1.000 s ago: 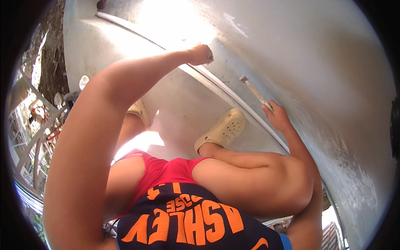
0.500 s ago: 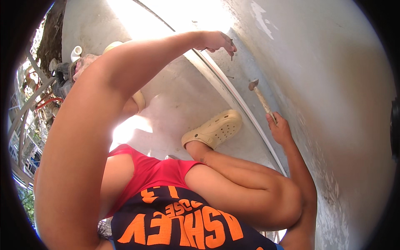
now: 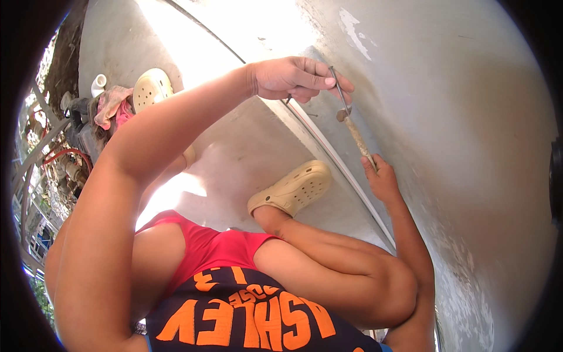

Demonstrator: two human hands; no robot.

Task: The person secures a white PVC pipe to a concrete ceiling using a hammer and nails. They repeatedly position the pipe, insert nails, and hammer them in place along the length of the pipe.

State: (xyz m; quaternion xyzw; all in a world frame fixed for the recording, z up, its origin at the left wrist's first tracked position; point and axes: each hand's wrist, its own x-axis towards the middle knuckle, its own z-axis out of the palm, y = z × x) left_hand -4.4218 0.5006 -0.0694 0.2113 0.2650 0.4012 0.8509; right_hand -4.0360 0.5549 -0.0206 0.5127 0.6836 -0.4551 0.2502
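Observation:
My left hand (image 3: 287, 78) reaches out near the base of the wall, closed in a pinch around a long thin nail (image 3: 339, 85). A second dark tip pokes out under its palm; what that belongs to is hidden. Below, my right hand (image 3: 384, 179) grips the light, worn handle of a hammer (image 3: 356, 134). The hammer's small brownish head is raised close to the nail's lower end; whether they touch I cannot tell.
A long white strip (image 3: 334, 154) runs along the floor beside the grey wall (image 3: 457, 117). Beige clogs (image 3: 293, 188) are on my feet. At left lie a white pipe fitting (image 3: 98, 85), a pink cloth (image 3: 114, 108) and cluttered hoses. A dark rod (image 3: 205, 30) crosses the sunlit floor.
My left hand has turned so the nail slants down toward the hammer. The hammer head has come up close to the nail. The whole view has shifted a little.

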